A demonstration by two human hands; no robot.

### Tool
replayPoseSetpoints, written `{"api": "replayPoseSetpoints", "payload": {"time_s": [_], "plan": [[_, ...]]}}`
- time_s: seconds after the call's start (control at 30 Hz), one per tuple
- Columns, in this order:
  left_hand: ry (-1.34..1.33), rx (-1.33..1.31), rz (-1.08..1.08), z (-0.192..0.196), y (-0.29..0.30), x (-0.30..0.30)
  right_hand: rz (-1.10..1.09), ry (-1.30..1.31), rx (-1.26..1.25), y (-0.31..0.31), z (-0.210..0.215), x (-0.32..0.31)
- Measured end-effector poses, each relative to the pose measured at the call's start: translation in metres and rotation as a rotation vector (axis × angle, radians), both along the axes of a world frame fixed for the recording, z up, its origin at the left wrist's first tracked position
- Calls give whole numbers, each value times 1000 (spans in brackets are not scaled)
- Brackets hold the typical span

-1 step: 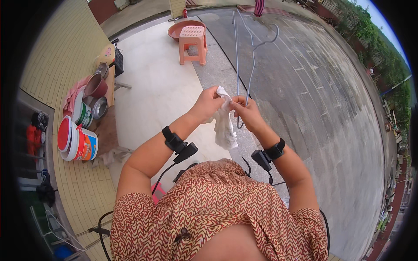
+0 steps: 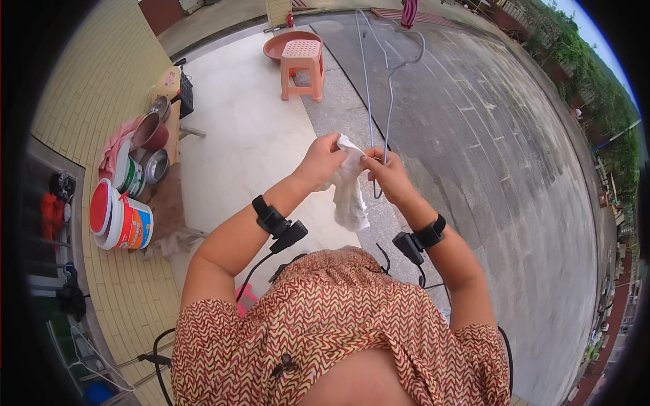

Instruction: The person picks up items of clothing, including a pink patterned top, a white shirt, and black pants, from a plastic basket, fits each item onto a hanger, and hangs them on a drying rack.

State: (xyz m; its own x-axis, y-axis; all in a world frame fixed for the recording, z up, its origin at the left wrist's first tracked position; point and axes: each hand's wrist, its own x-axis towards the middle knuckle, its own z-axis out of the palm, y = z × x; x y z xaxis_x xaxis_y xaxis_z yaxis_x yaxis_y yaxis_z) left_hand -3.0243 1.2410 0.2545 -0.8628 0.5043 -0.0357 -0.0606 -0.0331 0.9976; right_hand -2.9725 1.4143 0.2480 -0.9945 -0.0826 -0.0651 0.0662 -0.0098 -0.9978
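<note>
In front of my body a small white cloth hangs down from between my two hands; it is limp, and I cannot tell what kind of cloth piece it is. My left hand is closed on its upper edge. With bent fingers, my right hand pinches the cloth's right edge and also grips a blue-grey wire clothes hanger. The hanger points away from me, its long sides running upward to the bent hook end. Its near end pokes out below my right fingers.
Ahead stands a pink plastic stool before a reddish-brown basin. To the left are a white-and-red bucket, a brown pot and metal bowls by a yellow brick wall. Grey paving spreads to the right.
The hanger's far end has swung slightly to the left, and its near end has shifted a little right. Both hands keep their hold, nearly in place.
</note>
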Motion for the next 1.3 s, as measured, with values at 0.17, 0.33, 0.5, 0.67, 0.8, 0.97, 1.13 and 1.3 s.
{"api": "replayPoseSetpoints", "payload": {"time_s": [0.17,0.33,0.5,0.67,0.8,0.97,1.13,1.3], "plan": [[257,-368,186,-2,-42,-5,81,-25,-35,16,43,6],[57,-76,172,37,-55,-4,181,-83,80,-8,69,-12],[129,-65,-60,69,-64,-16,117,138,263,-58,74,-39],[8,-58,53,81,-91,-23,378,260,320,-92,79,-71],[43,-79,144,72,-108,-21,409,186,452,-114,80,-83],[186,-301,284,55,-122,-22,491,-6,271,-123,59,-117],[59,-241,427,-21,-132,-2,622,54,196,-151,64,-115],[7,-366,483,-74,-138,5,604,266,26,-157,84,-122]]}}
